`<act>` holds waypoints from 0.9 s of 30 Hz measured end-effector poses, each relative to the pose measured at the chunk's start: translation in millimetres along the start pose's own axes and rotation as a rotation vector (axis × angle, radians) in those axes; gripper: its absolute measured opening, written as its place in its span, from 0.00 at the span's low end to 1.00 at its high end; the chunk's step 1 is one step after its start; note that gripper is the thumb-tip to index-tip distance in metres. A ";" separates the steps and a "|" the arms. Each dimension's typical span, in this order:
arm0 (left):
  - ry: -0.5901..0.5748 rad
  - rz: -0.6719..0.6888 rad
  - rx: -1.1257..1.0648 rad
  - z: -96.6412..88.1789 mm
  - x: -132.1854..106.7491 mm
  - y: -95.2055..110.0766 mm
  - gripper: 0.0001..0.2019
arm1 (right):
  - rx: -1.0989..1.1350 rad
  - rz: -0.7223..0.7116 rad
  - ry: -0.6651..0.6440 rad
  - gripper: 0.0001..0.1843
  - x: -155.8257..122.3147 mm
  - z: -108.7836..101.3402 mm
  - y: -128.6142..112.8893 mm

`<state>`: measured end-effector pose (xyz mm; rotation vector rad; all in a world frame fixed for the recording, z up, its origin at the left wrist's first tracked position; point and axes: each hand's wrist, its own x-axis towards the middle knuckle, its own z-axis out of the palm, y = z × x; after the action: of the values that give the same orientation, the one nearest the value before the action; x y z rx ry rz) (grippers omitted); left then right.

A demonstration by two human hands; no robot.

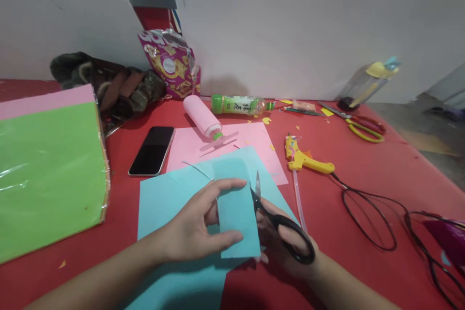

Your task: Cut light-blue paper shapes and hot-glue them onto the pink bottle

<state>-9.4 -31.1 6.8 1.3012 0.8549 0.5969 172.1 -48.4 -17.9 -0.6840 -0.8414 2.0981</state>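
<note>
My left hand (192, 225) pinches a small light-blue paper piece (236, 213) between thumb and fingers, holding it upright above a larger light-blue sheet (163, 203) on the red table. My right hand (279, 242) grips black-handled scissors (281, 220), fingers through the loops, the blades pointing up along the piece's right edge. A pink sheet (250, 143) lies just beyond the blue one.
A black phone (152, 150) and a stack of green and pink paper in plastic (47, 169) lie to the left. Behind are a pink tube (201, 116), a green bottle (240, 104), a snack bag (170, 63). A yellow glue gun (303, 157) with black cord (370, 218) and yellow scissors (359, 126) lie right.
</note>
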 end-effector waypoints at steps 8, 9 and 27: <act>-0.093 0.048 -0.153 -0.2 -6.7 2.5 0.26 | 0.074 0.006 -0.134 0.29 -0.5 -3.0 6.3; -0.105 0.052 -0.162 0.2 -7.3 2.7 0.26 | 0.077 0.008 -0.139 0.29 -0.8 -3.0 6.1; 0.116 0.120 0.421 2.4 -4.9 -4.1 0.28 | -0.159 -0.058 0.089 0.19 -4.2 2.8 -0.1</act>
<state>-10.6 -37.1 3.9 1.7210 1.0402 0.6115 172.7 -52.6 -15.2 -0.8205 -0.9743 1.9487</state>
